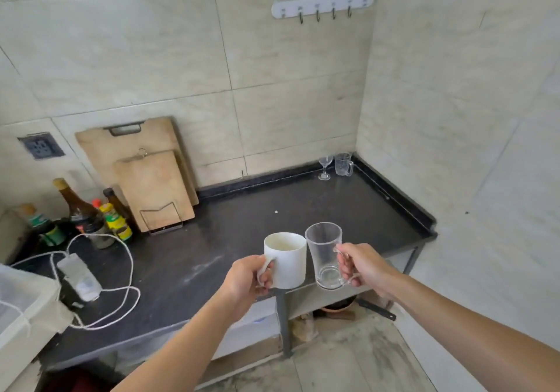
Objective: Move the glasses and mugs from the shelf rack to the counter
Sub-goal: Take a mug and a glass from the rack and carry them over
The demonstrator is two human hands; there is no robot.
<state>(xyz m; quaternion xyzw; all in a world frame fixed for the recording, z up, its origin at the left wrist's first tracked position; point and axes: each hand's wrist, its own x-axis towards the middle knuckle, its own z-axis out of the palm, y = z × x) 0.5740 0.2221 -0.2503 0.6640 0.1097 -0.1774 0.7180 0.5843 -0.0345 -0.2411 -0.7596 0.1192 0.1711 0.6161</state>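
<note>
Over the front edge of the dark counter (242, 225), a white mug (288, 261) is gripped by its handle in the left hand (245, 282), upright, mouth up. Beside it, perhaps touching, a clear glass mug (325, 255) is held likewise in the right hand (360, 267).

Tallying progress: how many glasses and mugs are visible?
4: white mug in left hand, glass mug in right hand, wine glass and handled cup on the counter, back corner. Others may be out of frame.

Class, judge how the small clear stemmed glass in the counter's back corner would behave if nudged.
The small clear stemmed glass probably tips easily: its bowl sits high on a thin stem. It looks fragile and likely light, being thin glass.
</note>
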